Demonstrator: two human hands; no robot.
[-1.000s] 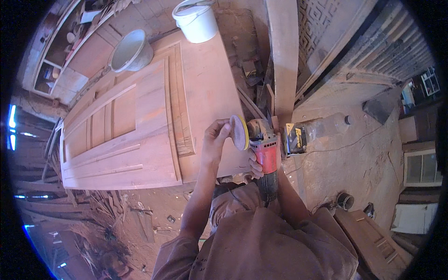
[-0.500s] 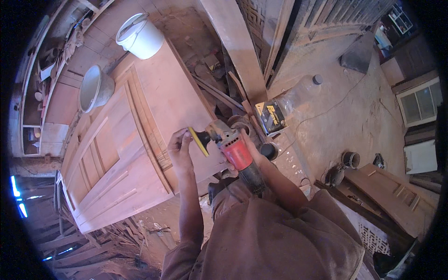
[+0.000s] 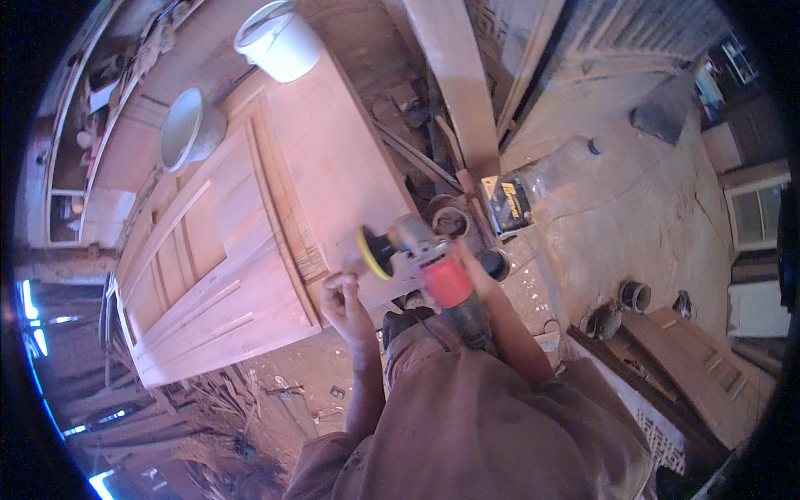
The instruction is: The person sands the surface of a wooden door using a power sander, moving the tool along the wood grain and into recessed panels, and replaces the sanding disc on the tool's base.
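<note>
My right hand point(image 3: 473, 265) is wrapped round the red and black body of an angle grinder point(image 3: 447, 285). A round backing pad with a yellow rim point(image 3: 377, 252) is fitted to the grinder's head, its face turned toward the left. Just below and left of the pad, my left hand point(image 3: 343, 302) is apart from it with the fingers curled together. Whether something thin is pinched in them is too blurred to make out. Beneath the tool lies a large panelled wooden door point(image 3: 321, 142), with a pale, dusty surface.
On the door's far end stand a white bucket point(image 3: 283, 48) and a grey basin point(image 3: 190, 133). A black and yellow box point(image 3: 507, 203) lies right of the grinder, near a clear plastic bottle point(image 3: 557, 167). Wood scraps point(image 3: 225, 408) litter the floor at lower left; another panelled piece point(image 3: 687, 354) leans at right.
My left hand has come away from the pad and dropped below it, its fingers curling in. The grinder stays in my right hand. The whole view has shifted slightly.
</note>
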